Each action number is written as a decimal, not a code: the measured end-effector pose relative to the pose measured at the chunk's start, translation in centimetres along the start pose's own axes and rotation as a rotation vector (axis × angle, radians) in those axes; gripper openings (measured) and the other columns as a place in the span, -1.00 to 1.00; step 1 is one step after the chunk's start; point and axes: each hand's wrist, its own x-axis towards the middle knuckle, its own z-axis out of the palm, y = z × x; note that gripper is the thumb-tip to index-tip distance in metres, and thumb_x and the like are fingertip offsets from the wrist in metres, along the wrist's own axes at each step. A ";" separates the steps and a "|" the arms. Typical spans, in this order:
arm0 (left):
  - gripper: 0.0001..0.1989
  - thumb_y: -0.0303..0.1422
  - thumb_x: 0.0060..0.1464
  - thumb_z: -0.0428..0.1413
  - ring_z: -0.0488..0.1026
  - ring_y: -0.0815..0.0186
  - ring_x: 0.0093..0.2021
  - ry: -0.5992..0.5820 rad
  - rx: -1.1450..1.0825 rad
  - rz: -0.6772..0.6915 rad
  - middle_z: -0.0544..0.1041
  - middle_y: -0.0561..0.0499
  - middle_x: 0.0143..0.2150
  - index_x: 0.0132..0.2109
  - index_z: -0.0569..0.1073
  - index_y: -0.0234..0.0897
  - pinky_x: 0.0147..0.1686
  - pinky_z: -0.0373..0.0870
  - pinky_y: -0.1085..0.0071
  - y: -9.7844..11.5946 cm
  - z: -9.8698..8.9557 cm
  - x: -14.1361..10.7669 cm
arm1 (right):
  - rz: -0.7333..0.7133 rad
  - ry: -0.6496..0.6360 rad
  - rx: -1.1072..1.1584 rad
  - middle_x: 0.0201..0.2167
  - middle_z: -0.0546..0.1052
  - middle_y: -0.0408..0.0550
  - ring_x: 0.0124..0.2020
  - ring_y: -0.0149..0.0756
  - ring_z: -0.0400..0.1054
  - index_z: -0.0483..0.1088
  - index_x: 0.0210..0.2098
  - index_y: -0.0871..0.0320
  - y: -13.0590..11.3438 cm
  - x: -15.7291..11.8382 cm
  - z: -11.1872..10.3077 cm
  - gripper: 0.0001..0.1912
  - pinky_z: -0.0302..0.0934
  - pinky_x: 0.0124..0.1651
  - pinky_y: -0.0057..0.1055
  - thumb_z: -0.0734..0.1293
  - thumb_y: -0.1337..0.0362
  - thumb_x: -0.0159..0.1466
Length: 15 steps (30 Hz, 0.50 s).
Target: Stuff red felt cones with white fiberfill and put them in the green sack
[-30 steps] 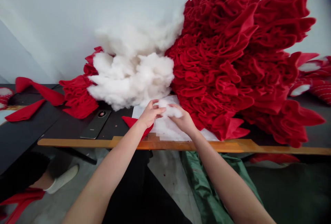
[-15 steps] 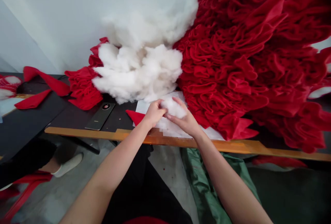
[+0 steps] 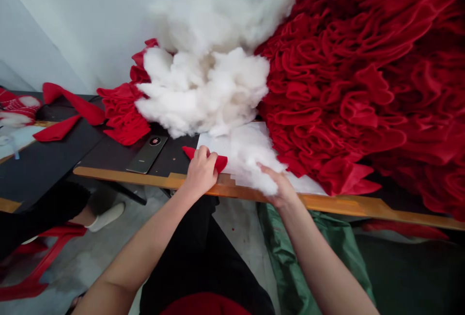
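My left hand point(image 3: 203, 169) is closed over a small red fabric piece point(image 3: 221, 163) at the table's front edge; the pointed end shows left of the fingers. In my right hand point(image 3: 279, 186) is a tuft of white stuffing point(image 3: 264, 179), gripped between thumb and fingers, with the fingers partly hidden by it. White sheets of paper point(image 3: 214, 141) lie under and beside the hands. Behind them rises a big heap of white stuffing point(image 3: 203, 92).
A tall mass of red fabric pieces point(image 3: 327, 92) fills the right side. Left of the stuffing lie a smaller red pile point(image 3: 125, 111) and a phone point(image 3: 147, 155). A green bag point(image 3: 290, 247) hangs below the table edge. Another person's foot point(image 3: 107, 217) is at lower left.
My hands, earlier together around the white stuffing, have parted. My left hand has moved left and taken hold of the red fabric piece; my right keeps the stuffing, now lower and looser.
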 end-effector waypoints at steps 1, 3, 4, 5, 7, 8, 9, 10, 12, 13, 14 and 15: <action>-0.81 -0.57 -0.06 0.03 0.37 0.09 -0.14 0.013 -0.001 -0.028 0.30 -0.16 -0.17 -0.24 0.39 -0.32 -0.30 0.41 0.28 -0.2 0.3 0.0 | 0.035 -0.001 0.017 -0.63 0.48 -0.14 -0.67 -0.40 0.32 0.40 -0.53 0.20 0.6 -0.3 0.6 -0.63 0.26 -0.62 -0.47 0.53 0.14 -0.25; -0.85 -0.55 0.00 -0.01 0.39 0.15 -0.19 0.066 -0.058 -0.090 0.35 -0.13 -0.22 -0.28 0.39 -0.30 -0.34 0.39 0.33 -0.4 0.7 0.3 | -0.009 -0.020 -0.025 -0.56 0.52 -0.09 -0.62 -0.36 0.37 0.41 -0.47 0.20 1.9 -1.0 1.9 -0.66 0.30 -0.57 -0.45 0.48 0.11 -0.16; -0.87 -0.54 0.03 -0.02 0.40 0.18 -0.21 0.099 -0.109 -0.119 0.37 -0.11 -0.24 -0.29 0.39 -0.29 -0.32 0.39 0.34 -0.6 0.8 0.4 | -0.044 -0.031 -0.051 -0.51 0.54 -0.06 -0.58 -0.32 0.40 0.42 -0.43 0.20 2.5 -1.3 2.6 -0.67 0.33 -0.53 -0.41 0.45 0.11 -0.10; -0.89 -0.52 0.04 -0.02 0.40 0.20 -0.23 0.129 -0.173 -0.144 0.39 -0.09 -0.26 -0.30 0.38 -0.29 -0.28 0.39 0.33 -0.7 0.7 0.6 | -0.107 -0.049 -0.110 -0.47 0.55 -0.04 -0.54 -0.29 0.42 0.43 -0.37 0.20 3.0 -1.5 3.2 -0.68 0.36 -0.49 -0.38 0.41 0.10 -0.02; -0.91 -0.50 0.05 -0.01 0.42 0.23 -0.25 0.165 -0.325 -0.178 0.43 -0.06 -0.29 -0.31 0.38 -0.29 -0.21 0.38 0.31 -1.0 0.4 0.7 | -0.291 -0.087 -0.291 -0.39 0.56 0.01 -0.44 -0.22 0.45 0.42 -0.26 0.19 3.9 -1.7 4.5 -0.71 0.39 -0.43 -0.31 0.32 0.13 0.11; -0.91 -0.49 0.06 -0.01 0.42 0.24 -0.26 0.171 -0.399 -0.191 0.45 -0.05 -0.31 -0.31 0.39 -0.29 -0.20 0.38 0.31 -1.2 0.2 0.7 | -0.391 -0.108 -0.388 -0.35 0.55 0.03 -0.38 -0.19 0.45 0.42 -0.23 0.19 4.3 -1.6 5.1 -0.73 0.40 -0.37 -0.28 0.29 0.16 0.14; -0.90 -0.50 0.06 -0.01 0.43 0.25 -0.27 0.170 -0.464 -0.203 0.47 -0.04 -0.31 -0.31 0.39 -0.29 -0.20 0.38 0.32 -1.3 -0.1 0.7 | -0.485 -0.128 -0.471 -0.30 0.55 0.05 -0.31 -0.16 0.45 0.42 -0.22 0.18 4.6 -1.5 5.7 -0.76 0.40 -0.29 -0.25 0.28 0.22 0.15; -0.88 -0.51 0.05 -0.02 0.43 0.26 -0.28 0.172 -0.513 -0.213 0.48 -0.03 -0.32 -0.30 0.40 -0.28 -0.21 0.38 0.33 -1.5 -0.3 0.7 | -0.578 -0.150 -0.560 -0.25 0.53 0.06 -0.24 -0.15 0.44 0.43 -0.23 0.17 4.8 -1.4 6.2 -0.78 0.39 -0.21 -0.23 0.27 0.27 0.14; -0.83 -0.53 0.04 -0.04 0.44 0.28 -0.29 0.197 -0.550 -0.205 0.48 -0.02 -0.33 -0.29 0.42 -0.27 -0.23 0.39 0.35 -1.8 -0.7 0.7 | -0.690 -0.198 -0.765 -0.18 0.50 0.09 -0.17 -0.15 0.41 0.44 -0.25 0.17 5.1 -0.9 7.1 -0.77 0.34 -0.11 -0.24 0.25 0.37 0.10; -0.82 -0.54 0.04 -0.04 0.44 0.28 -0.29 0.220 -0.536 -0.180 0.48 -0.02 -0.32 -0.28 0.43 -0.27 -0.23 0.39 0.36 -1.9 -0.8 0.6 | -0.722 -0.222 -0.882 -0.17 0.49 0.10 -0.19 -0.15 0.41 0.44 -0.25 0.18 5.1 -0.6 7.5 -0.75 0.34 -0.12 -0.25 0.23 0.42 0.08; -0.81 -0.54 0.03 -0.04 0.43 0.28 -0.28 0.248 -0.503 -0.140 0.47 -0.03 -0.31 -0.27 0.44 -0.28 -0.22 0.40 0.36 -2.0 -0.8 0.5 | -0.737 -0.241 -0.994 -0.17 0.49 0.12 -0.22 -0.16 0.41 0.43 -0.25 0.20 5.0 -0.2 7.9 -0.73 0.34 -0.16 -0.28 0.22 0.45 0.07; -0.80 -0.54 0.04 -0.04 0.43 0.27 -0.25 0.276 -0.455 -0.088 0.47 -0.05 -0.29 -0.26 0.45 -0.28 -0.20 0.40 0.35 -2.0 -0.8 0.3 | -0.732 -0.259 -1.093 -0.19 0.49 0.14 -0.25 -0.17 0.41 0.43 -0.24 0.22 4.9 0.2 8.2 -0.71 0.33 -0.20 -0.30 0.21 0.48 0.05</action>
